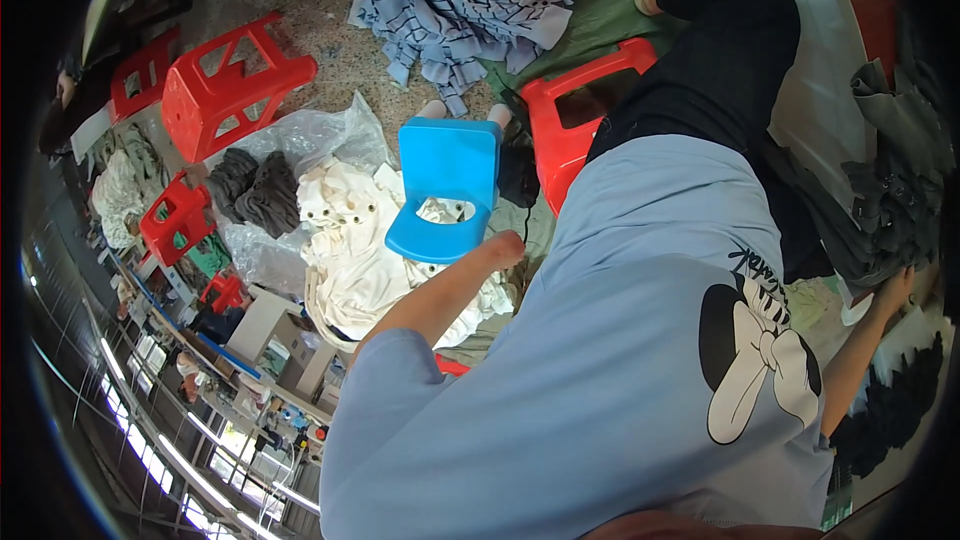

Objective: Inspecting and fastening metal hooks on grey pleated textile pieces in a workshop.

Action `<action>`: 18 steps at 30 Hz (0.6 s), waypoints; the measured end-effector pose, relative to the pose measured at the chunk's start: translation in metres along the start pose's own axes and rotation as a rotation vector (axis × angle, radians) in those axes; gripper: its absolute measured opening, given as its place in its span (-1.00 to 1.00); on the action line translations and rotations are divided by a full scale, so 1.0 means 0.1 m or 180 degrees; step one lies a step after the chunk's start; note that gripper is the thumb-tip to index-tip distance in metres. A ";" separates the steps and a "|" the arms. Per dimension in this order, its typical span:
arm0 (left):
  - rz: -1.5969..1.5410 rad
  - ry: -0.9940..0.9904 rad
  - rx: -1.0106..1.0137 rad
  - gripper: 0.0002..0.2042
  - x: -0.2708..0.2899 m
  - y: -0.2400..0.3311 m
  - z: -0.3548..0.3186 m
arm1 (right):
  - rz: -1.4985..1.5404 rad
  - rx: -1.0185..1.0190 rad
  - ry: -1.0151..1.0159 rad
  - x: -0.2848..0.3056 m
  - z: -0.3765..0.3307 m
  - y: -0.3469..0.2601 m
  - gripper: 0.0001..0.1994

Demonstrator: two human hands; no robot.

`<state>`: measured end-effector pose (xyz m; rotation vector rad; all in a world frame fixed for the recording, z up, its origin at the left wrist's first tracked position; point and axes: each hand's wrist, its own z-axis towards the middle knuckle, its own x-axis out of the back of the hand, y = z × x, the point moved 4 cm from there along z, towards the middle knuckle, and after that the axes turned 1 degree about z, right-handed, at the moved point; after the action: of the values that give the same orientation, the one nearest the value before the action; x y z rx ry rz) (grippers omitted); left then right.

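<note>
My left hand [507, 248] is curled closed beside the front corner of a blue plastic chair [450, 162]; its fingers are folded out of sight, so what it holds, if anything, is hidden. Behind my left forearm spreads a heap of cream cloth with dark eyelets [345, 215]. At the far right my right hand [895, 290] is closed at the lower edge of a dark grey garment [880, 205], part of a bundle hanging over a pale surface. A small white rounded piece [856, 310] shows next to that hand.
Red plastic stools stand at the left [225, 90] and by my leg [560, 120]. A striped cloth pile [470, 0] lies on the floor ahead. Clear plastic sheeting [340, 140] sits under dark grey cloth [262, 190]. Worktables [270, 330] fill the lower left; black cloth [895, 400] lies lower right.
</note>
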<state>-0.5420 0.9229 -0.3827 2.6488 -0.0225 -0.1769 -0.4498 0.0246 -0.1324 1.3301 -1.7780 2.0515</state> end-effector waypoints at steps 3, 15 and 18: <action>-0.0376 0.0030 0.0582 -0.80 0.28 0.07 -0.42 | 0.0236 -0.0213 -0.0174 0.11 0.21 0.20 -0.47; -0.1552 -0.0053 0.1234 -0.76 0.64 0.19 -1.72 | 0.0597 -0.0325 -0.0285 0.32 0.60 0.80 -0.48; -0.2100 -0.0417 0.1391 -0.75 0.73 0.19 -2.17 | 0.0564 -0.0181 -0.0282 0.30 0.60 0.85 -0.50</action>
<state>-0.4416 1.0038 -0.1932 2.9674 0.8643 -0.6208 -0.4872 -0.0650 -0.1802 1.3103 -2.0442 2.0389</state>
